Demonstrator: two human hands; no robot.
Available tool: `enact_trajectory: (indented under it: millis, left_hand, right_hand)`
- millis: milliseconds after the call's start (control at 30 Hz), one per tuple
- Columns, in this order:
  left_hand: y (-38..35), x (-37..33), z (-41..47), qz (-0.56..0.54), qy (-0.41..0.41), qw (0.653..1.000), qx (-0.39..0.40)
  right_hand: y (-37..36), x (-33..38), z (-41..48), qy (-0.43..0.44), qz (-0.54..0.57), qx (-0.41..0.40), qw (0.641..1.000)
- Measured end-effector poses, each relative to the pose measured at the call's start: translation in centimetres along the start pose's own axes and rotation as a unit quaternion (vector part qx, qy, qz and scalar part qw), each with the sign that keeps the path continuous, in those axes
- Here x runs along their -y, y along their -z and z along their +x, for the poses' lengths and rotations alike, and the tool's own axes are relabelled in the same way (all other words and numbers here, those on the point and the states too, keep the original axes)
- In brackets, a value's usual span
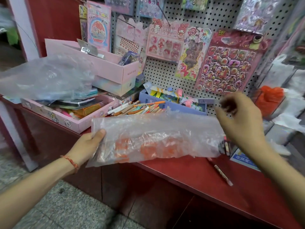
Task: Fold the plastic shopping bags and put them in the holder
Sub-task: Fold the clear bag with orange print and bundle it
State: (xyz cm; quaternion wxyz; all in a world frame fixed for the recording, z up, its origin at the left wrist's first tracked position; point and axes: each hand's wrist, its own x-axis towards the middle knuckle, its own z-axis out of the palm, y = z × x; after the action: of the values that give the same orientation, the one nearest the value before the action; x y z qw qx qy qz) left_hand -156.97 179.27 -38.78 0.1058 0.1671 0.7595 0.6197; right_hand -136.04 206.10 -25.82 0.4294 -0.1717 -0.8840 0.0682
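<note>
Far left: clear crinkly bag [46, 76] slumped on pink boxes [115, 66]. Left hand [89, 141] grips the left end of a flat, wrinkled translucent bag [156, 138] with orange print, held over the near red desk [189, 171]. Right hand [241, 119] at its right end, fingers curled, blurred; grip unclear.

- Light over the pegboard [158, 71] was even, soft and fairly bright; its source was out of view, perhaps overhead.
- Below the pegboard, the folded bag [156, 138] carried pale glare along its wrinkles, and shadows there were faint.
- Below the pegboard's right end, the right hand [242, 116] was smeared by motion blur.
- Left of the pegboard, a loose clear bag [46, 76] was blurred too.
- Far from the pegboard, the frame edges bent and softened; the pegboard's holes were sharp.
</note>
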Motion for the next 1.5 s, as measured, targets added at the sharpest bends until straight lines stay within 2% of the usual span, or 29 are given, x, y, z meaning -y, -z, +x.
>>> enact_trajectory:
  millis: [33, 100, 133, 167, 267, 367, 500, 567, 667, 733, 800, 900, 967, 1033, 1100, 1167, 1233, 1333, 1400, 1433, 1467, 1500]
  left_hand:
    - [0.0, 0.1, 0.3, -0.001, -0.002, 1.0, -0.01]
    - [-0.1, 0.0, 0.5, -0.001, -0.005, 1.0, -0.024]
    - [-0.2, -0.1, 0.4, -0.003, -0.003, 1.0, -0.03]
    - [-0.2, 0.0, 0.6, -0.004, -0.001, 0.999, -0.033]
    - [-0.4, 0.0, 0.7, -0.006, 0.011, 0.999, -0.037]
    - [-0.8, 0.1, 0.9, 0.0, 0.015, 0.999, -0.031]
    - [-1.1, -0.2, 0.9, 0.003, 0.023, 0.999, -0.035]
    - [-1.3, -0.4, 0.7, 0.026, 0.016, 0.998, -0.046]
    - [-1.5, -0.5, 0.6, 0.076, -0.003, 0.995, -0.071]
    - [-1.5, -0.2, 0.7, 0.107, -0.012, 0.99, -0.088]
    - [-1.5, 0.0, 0.9, 0.118, -0.017, 0.988, -0.097]
    - [-1.3, -0.1, 0.9, 0.133, -0.024, 0.985, -0.104]
    - [-1.1, -0.3, 0.7, 0.17, -0.041, 0.979, -0.102]
    - [-0.6, -0.4, 0.5, 0.231, -0.065, 0.965, -0.107]
    - [-0.3, -0.3, 0.3, 0.281, -0.086, 0.95, -0.107]
    - [-0.3, 0.0, 0.2, 0.316, -0.088, 0.94, -0.096]
    - [-0.5, 0.3, 0.3, 0.329, -0.07, 0.938, -0.084]
    - [-0.1, 0.9, 0.6, 0.276, 0.001, 0.958, -0.076]
    - [0.3, 1.1, 0.9, 0.222, 0.031, 0.972, -0.075]
    - [0.5, 1.0, 0.8, 0.215, 0.035, 0.973, -0.075]
    - [0.5, 0.8, 0.7, 0.215, 0.038, 0.973, -0.072]
    - [0.3, 0.7, 0.5, 0.22, 0.042, 0.972, -0.068]
  right_hand:
    - [0.1, 0.1, -1.4, -0.083, 0.105, 0.007, 0.991]
    - [-0.4, -0.3, -3.7, -0.24, 0.271, 0.141, 0.922]
    - [-0.6, -1.0, -4.5, -0.289, 0.301, 0.192, 0.888]
    - [-0.9, -2.1, -5.1, -0.307, 0.288, 0.217, 0.881]
    - [-0.9, -3.9, -5.2, -0.334, 0.235, 0.224, 0.885]
    - [-1.3, -4.0, -5.2, -0.316, 0.278, 0.287, 0.86]
    - [-2.9, -3.0, -4.9, -0.277, 0.362, 0.247, 0.855]
    - [-3.9, -2.4, -4.6, -0.251, 0.372, 0.195, 0.872]
    - [-4.6, -1.7, -4.0, -0.228, 0.401, 0.047, 0.886]
    - [-4.5, -1.1, -4.2, -0.197, 0.382, 0.018, 0.903]
    - [-4.5, -0.9, -4.5, -0.201, 0.391, 0.042, 0.897]
    - [-5.3, -1.4, -4.9, -0.225, 0.456, 0.184, 0.841]
    - [-6.2, -1.7, -5.2, -0.231, 0.395, 0.22, 0.862]
    - [-6.8, -2.0, -5.6, -0.237, 0.303, 0.21, 0.899]
    - [-7.2, -2.6, -6.3, -0.216, 0.247, 0.242, 0.913]
    - [-7.3, -3.3, -7.0, -0.208, 0.193, 0.295, 0.912]
    - [-7.0, -4.1, -7.3, -0.265, 0.151, 0.323, 0.896]
    - [-4.1, -4.2, -6.0, -0.307, 0.05, 0.343, 0.886]
    - [-1.2, -3.4, -4.9, -0.272, -0.084, 0.304, 0.909]
    - [0.0, -2.7, -4.5, -0.23, -0.171, 0.243, 0.927]
    - [0.6, -1.6, -4.1, -0.181, -0.225, 0.179, 0.941]
    - [0.7, 0.1, -3.9, -0.126, -0.221, 0.138, 0.957]
